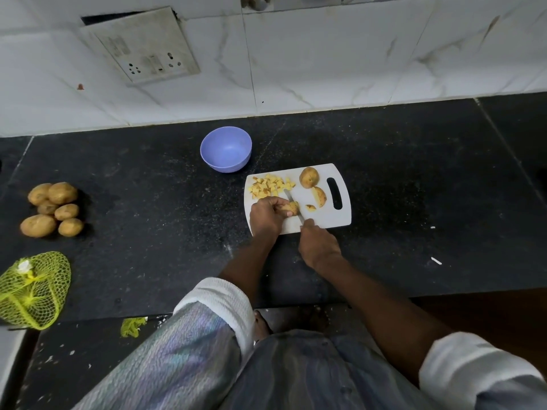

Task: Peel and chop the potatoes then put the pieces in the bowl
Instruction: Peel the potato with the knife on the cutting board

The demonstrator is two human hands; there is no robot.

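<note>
On the white cutting board [328, 221] my left hand [266, 216] grips a potato piece [292, 208]. My right hand [318, 245] holds a knife [294, 206] whose blade lies against that piece. A pile of chopped potato cubes [270, 186] lies at the board's far left. A whole potato [309, 177], a potato half [320, 196] and a small slice [310, 207] lie toward the board's handle slot. The purple bowl [226, 149] stands behind the board with nothing in it.
Several whole potatoes [51, 208] lie in a heap at the counter's left. A yellow-green net bag [32, 288] hangs over the front edge at the left. The tiled wall with a socket plate [142, 45] rises behind the black counter [414, 173].
</note>
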